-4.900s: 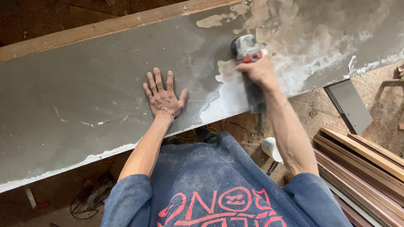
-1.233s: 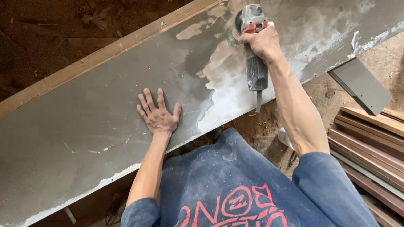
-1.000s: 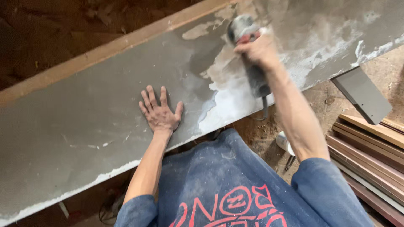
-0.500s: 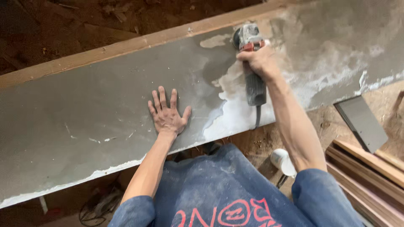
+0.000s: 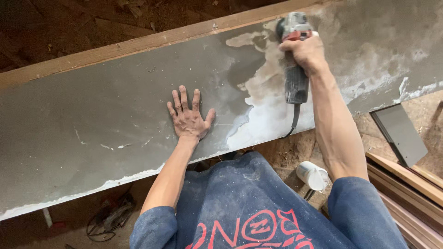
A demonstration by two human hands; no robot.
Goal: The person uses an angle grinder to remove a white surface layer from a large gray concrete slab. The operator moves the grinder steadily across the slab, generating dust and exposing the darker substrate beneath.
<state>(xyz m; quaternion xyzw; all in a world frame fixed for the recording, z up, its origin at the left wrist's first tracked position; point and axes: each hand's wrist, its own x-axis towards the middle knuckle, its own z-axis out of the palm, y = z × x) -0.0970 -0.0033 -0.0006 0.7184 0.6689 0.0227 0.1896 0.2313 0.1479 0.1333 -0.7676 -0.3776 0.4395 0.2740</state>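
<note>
Dusty blue short-sleeved shirt, red print

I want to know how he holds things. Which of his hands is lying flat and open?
The left hand: it lies flat on the grey board, fingers spread, holding nothing. The right hand is curled around the grinder.

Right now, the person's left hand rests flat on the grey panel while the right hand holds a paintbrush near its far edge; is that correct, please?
Not quite: the head view shows the right hand gripping an angle grinder, not a paintbrush. The left hand does rest flat on the grey panel.
</note>
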